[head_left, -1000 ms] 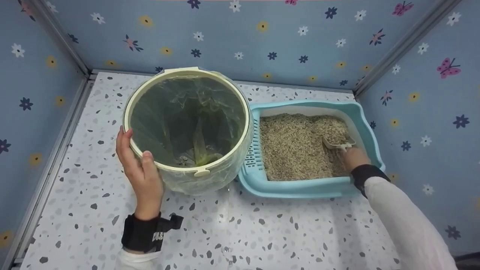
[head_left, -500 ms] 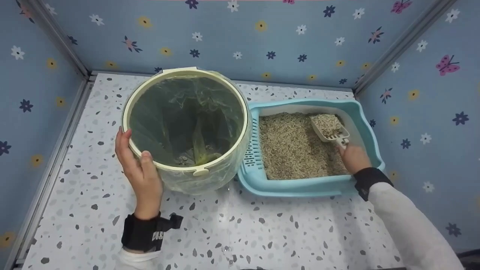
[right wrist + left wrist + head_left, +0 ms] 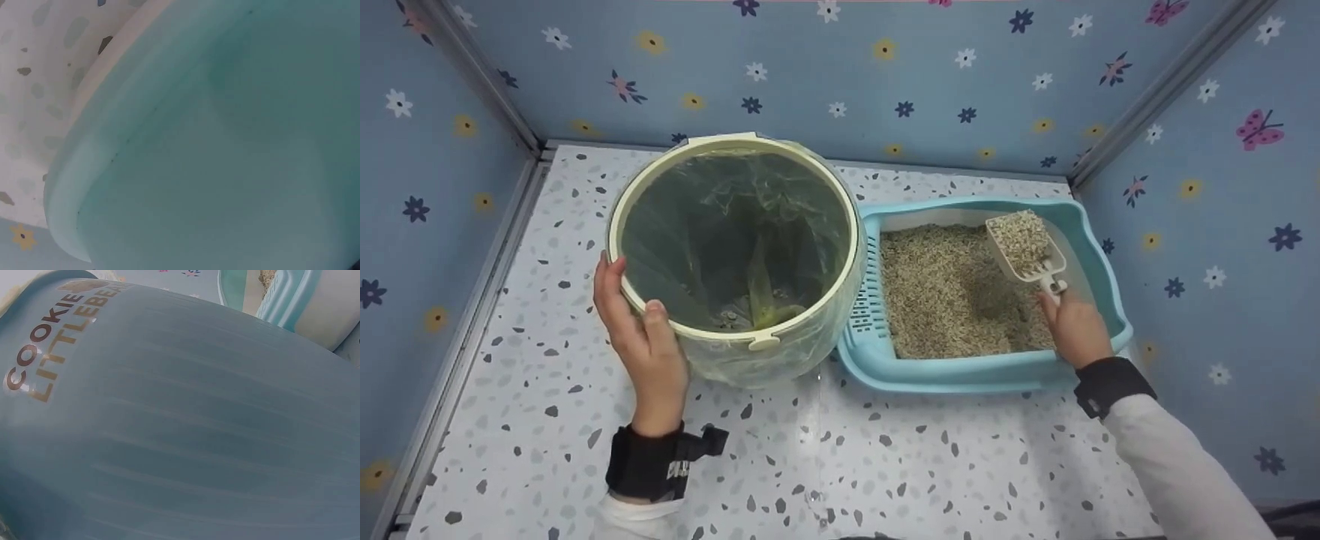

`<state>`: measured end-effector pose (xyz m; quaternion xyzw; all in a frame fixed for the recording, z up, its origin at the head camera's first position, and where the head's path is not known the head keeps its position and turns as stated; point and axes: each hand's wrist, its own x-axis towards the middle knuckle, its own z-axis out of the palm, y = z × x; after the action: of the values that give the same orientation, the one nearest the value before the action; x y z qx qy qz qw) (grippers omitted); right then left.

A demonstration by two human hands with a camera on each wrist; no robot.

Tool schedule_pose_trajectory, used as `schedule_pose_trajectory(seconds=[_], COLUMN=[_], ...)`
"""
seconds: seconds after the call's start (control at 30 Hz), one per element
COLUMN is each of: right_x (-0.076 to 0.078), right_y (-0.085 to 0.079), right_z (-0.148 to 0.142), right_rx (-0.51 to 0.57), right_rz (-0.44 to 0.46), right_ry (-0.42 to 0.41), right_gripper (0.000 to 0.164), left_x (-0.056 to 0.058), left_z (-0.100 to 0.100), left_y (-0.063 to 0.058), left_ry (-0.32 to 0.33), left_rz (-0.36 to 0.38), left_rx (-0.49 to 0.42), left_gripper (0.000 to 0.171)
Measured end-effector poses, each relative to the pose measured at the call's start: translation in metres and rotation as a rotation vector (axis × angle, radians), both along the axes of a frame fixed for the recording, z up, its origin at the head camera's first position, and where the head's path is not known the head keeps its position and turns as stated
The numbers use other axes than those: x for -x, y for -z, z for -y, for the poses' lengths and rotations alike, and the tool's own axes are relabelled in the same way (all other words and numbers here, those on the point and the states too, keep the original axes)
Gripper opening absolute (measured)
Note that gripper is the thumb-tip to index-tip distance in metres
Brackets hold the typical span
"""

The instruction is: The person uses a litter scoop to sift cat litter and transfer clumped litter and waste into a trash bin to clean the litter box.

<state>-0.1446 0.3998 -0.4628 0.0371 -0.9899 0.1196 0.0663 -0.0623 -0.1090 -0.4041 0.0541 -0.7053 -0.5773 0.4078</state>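
Observation:
My left hand [image 3: 649,345] holds the near left side of a trash bin [image 3: 847,225] by its cream rim, thumb and fingertips at the edge. A thin clear liner covers the bin; a yellowish crumpled piece lies at the bottom. In the left wrist view the bin's blue-grey wall [image 3: 214,422] fills most of the picture. My right hand [image 3: 1081,334] grips the handle of a white litter scoop [image 3: 1024,244], heaped with pale litter above the blue litter box [image 3: 960,377]. A dark hollow marks the litter [image 3: 934,300] beneath. The right wrist view shows only the box's wall [image 3: 197,185] and surroundings.
The litter box stands close against the bin's right side, with a slotted ledge [image 3: 866,300] between bin and litter. Flower-patterned panels [image 3: 840,75] enclose the back and both sides. Speckled white flooring [image 3: 885,465] lies in front.
The right hand has lifted the scoop out of the litter, now full and raised over the far right part of the box. The left hand and bin have stayed put.

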Motion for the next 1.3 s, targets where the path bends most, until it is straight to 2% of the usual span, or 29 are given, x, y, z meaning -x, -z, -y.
schedule_pose_trajectory(seconds=[0.17,0.3,0.43,0.57,0.8,1.0,1.13,1.3], right_x=[-0.003,-0.005,-0.006,-0.005,-0.002,-0.002,-0.003,-0.004], right_y=[0.000,-0.002,-0.007,-0.012,-0.016,-0.017,-0.017,-0.015], right_z=[0.004,0.009,0.013,0.015,0.014,0.014,0.014,0.013], right_rx=[0.030,0.056,0.081,0.090,0.127,0.135,0.085,-0.081], right_rz=[-0.058,-0.110,-0.101,-0.076,-0.128,-0.097,-0.093,-0.198], right_ry=[0.018,0.027,0.057,0.087,0.086,0.097,0.109,0.080], right_gripper=[0.039,0.044,0.048,0.044,0.041,0.044,0.044,0.039], left_x=[0.000,0.001,0.002,0.002,0.001,0.001,0.002,0.002], left_z=[0.000,0.000,-0.001,-0.001,-0.001,-0.001,-0.001,-0.001], left_y=[0.000,0.001,0.002,0.002,0.002,0.002,0.002,0.002], left_ry=[0.005,0.013,0.018,0.012,0.011,0.002,-0.004,-0.002], left_rz=[-0.006,-0.018,-0.033,-0.038,-0.031,-0.030,-0.034,-0.032], left_rx=[-0.001,-0.002,-0.008,-0.009,-0.013,-0.012,-0.006,-0.008], left_gripper=[0.048,0.047,0.047,0.047,0.047,0.047,0.047,0.047])
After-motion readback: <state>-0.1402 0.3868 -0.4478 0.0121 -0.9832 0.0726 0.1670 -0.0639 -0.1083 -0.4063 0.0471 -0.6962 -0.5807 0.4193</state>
